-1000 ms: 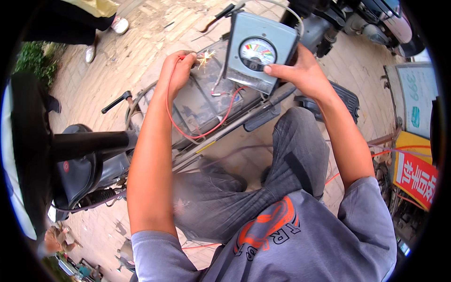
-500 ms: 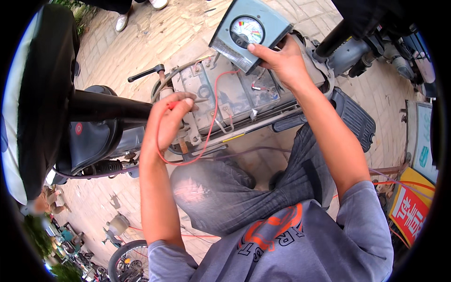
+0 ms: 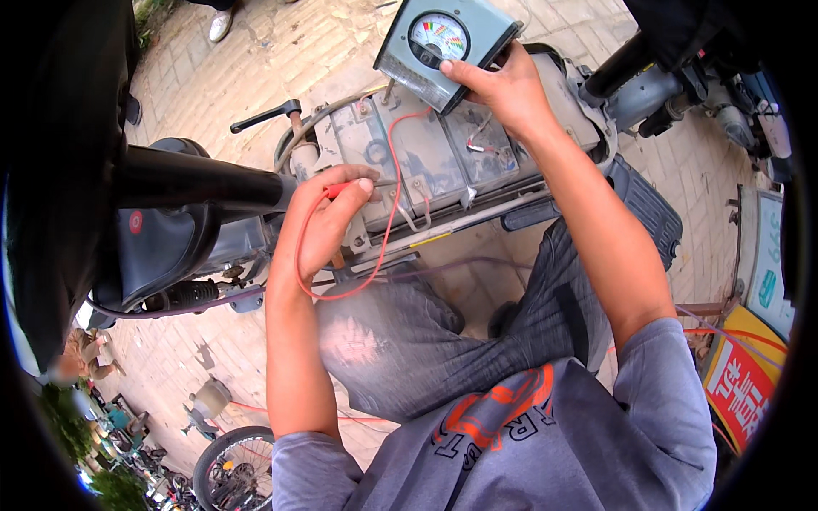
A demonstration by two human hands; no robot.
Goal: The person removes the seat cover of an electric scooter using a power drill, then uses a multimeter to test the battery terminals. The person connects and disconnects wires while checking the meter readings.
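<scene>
- The left hand (image 3: pixel 328 223) pinches a red probe (image 3: pixel 339 189) between thumb and fingers, closed tight on it.
- A thin red wire (image 3: pixel 390 213) loops from the probe, down near the knee and up to the meter.
- The right hand (image 3: pixel 504 85) grips the edge of a grey battery tester (image 3: pixel 443 47) with a round dial, fingers wrapped around its side.
- The tester rests tilted on the far edge of the dusty batteries (image 3: pixel 426 157), which sit in a row in the open scooter frame (image 3: pixel 477 213).
- The probe tip is just at the near left corner of the batteries.
- A black seat (image 3: pixel 162 247) crowds the left side, close to the left hand.
- There is open room between the two hands, over the battery tops.
- The ground is tan paving brick (image 3: pixel 281 60), outdoors, with a bike wheel (image 3: pixel 230 464) low on the left.
</scene>
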